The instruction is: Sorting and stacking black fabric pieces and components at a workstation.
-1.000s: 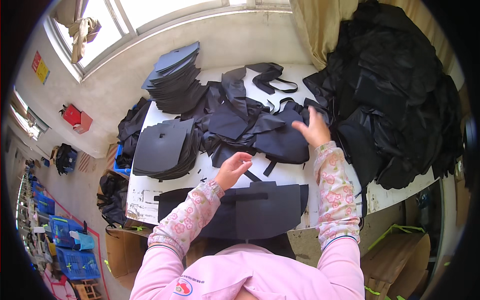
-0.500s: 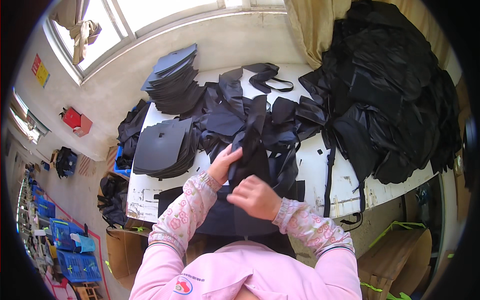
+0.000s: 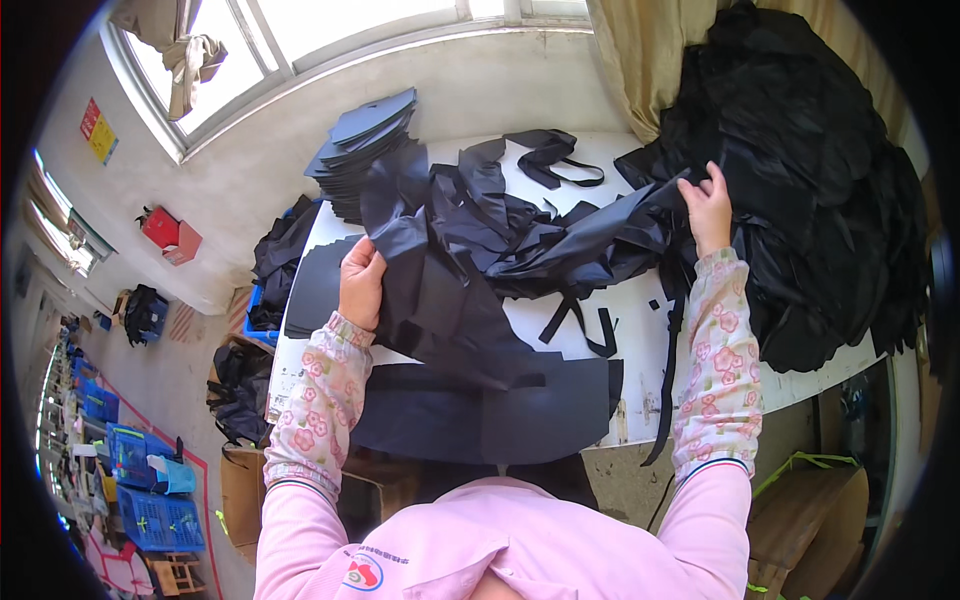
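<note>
A black fabric piece (image 3: 435, 305) is stretched out above the table, loosely folded and hanging toward the table's near edge. Its left side is gripped by my left hand (image 3: 362, 285), fingers closed on the cloth. My right hand (image 3: 710, 212), raised at the right beside the big heap, pinches the far end of a black strip of cloth that seems to run back to the same piece. Below it, a flat black panel (image 3: 540, 415) lies along the near table edge. More crumpled black cloth (image 3: 500, 215) lies behind, partly covered by the held piece.
The white table (image 3: 640, 395) carries stacked dark panels (image 3: 365, 140) at back left, more panels (image 3: 315, 285) in front, and a strap (image 3: 585, 175) at the back. A tall heap of black fabric (image 3: 800, 190) fills the right. Cardboard boxes (image 3: 815, 520) stand below.
My hands were close together over the cloth at the middle. They have moved apart, left hand to the left and right hand far right, spreading the black fabric between them.
</note>
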Demonstrator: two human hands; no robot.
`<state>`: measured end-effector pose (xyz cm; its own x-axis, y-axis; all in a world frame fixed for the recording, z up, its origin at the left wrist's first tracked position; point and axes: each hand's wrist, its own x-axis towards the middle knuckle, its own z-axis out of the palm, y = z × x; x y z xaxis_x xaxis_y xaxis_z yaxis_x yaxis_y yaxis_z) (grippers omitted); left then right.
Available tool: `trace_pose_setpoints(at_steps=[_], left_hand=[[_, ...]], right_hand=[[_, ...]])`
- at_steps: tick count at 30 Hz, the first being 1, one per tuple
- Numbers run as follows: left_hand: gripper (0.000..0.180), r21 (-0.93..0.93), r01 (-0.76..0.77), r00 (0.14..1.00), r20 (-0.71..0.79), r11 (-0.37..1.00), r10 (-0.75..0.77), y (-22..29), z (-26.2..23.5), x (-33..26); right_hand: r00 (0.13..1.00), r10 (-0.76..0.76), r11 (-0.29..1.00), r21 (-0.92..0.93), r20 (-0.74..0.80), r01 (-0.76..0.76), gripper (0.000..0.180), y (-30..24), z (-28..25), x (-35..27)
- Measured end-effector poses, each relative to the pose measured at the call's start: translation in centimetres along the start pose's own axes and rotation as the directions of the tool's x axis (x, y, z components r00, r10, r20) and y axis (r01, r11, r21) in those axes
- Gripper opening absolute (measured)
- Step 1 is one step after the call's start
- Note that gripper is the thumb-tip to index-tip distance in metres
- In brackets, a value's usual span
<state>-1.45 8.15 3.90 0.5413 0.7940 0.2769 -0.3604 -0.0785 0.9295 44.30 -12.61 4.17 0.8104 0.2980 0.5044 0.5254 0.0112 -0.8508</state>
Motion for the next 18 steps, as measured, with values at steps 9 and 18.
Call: trace_pose_setpoints(at_steps=[9,18], left_hand=[[0.025,0.641,-0.553,0.830,0.477,0.531,0.289,-2.6,9.4,-7.6],[0.029,0.692,-0.586,0.805,0.440,0.421,0.398,-7.5,11.8,-14.8]], right_hand=[[0.232,0.170,0.782,0.013,0.958,-0.623,0.060,-9.8,5.6,-12.4],[0.236,0.123,0.904,-0.011,0.964,-0.427,0.012,-6.3,4.1,-16.6]])
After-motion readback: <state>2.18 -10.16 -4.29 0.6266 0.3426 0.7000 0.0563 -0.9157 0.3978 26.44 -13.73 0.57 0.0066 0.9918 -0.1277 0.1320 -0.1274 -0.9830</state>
